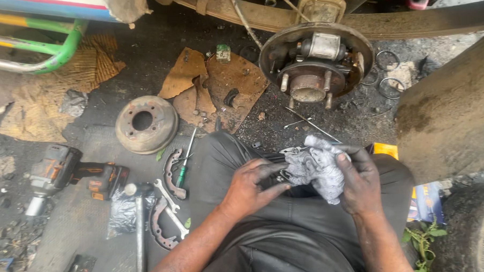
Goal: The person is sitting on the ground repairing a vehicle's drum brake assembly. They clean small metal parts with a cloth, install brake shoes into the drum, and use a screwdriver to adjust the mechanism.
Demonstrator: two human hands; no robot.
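- Person squats on the ground before the bare hub [315,74]; wheel and drum [146,123] are off, the drum lying flat to the left.
- Right hand [361,183]: grip clenched round a crumpled grey rag [317,166], held over the lap, just in front of the knees.
- Left hand [249,185]: fingers [269,193] curled toward the rag; something dark and small seems to sit between the two hands, but I cannot tell whether the left grip truly pinches it. Thumb and forefinger look part closed.
- Both hands are black with grease.
- Judgement: the step is wiping a small part clean with the rag. To do it well, the left hand should pin the part firmly while the right turns a fresh fold of rag over it, since the outer folds already look soiled.
- Judgement: working over the lap is wise; a dropped piece would land on trousers rather than among the grit.
- Nearby on the ground, left of the knee: brake shoes [172,174], spanner [166,195], green screwdriver [184,169], impact wrench [63,174]. All well apart from the hands.
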